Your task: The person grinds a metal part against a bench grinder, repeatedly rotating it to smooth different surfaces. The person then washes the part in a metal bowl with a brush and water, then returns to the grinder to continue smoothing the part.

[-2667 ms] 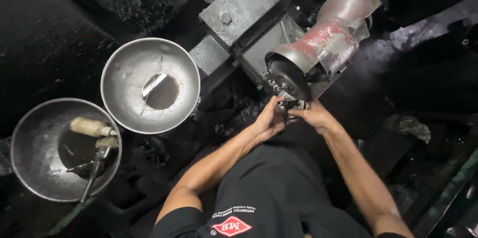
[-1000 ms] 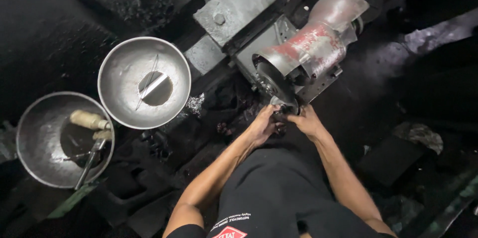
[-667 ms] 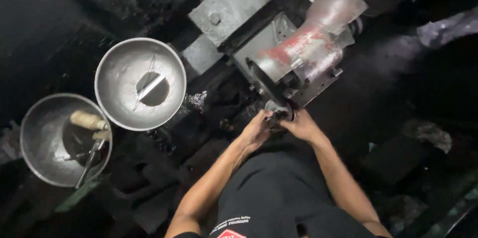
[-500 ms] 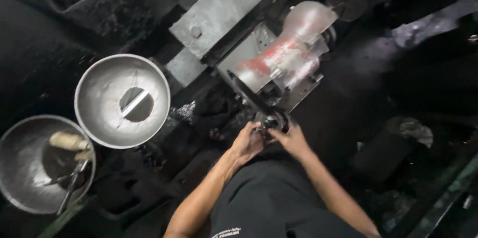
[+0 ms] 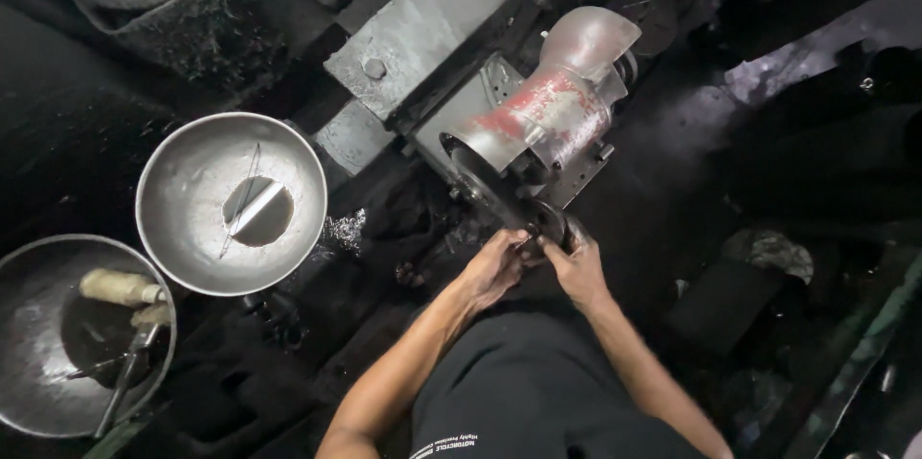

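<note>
Grey metal grinder wheel [image 5: 495, 195] spins just above both hands' grip, left hand [image 5: 495, 267] and right hand [image 5: 576, 267] pinched together on a small dark part [image 5: 538, 240].

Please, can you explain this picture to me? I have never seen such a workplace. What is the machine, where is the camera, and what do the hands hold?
The camera sits on the person's head and looks straight down, so you see their own arms and black shirt at the bottom. Both hands, the left hand and the right hand, meet at a small dark part pressed against the wheel of a grey and red bench grinder. What the part is, I cannot tell. To the left stand two metal bowls: the nearer bowl has dark liquid and a flat metal strip inside, and the far bowl holds a pale roll and some tools. The floor around is dark and dirty.
</note>
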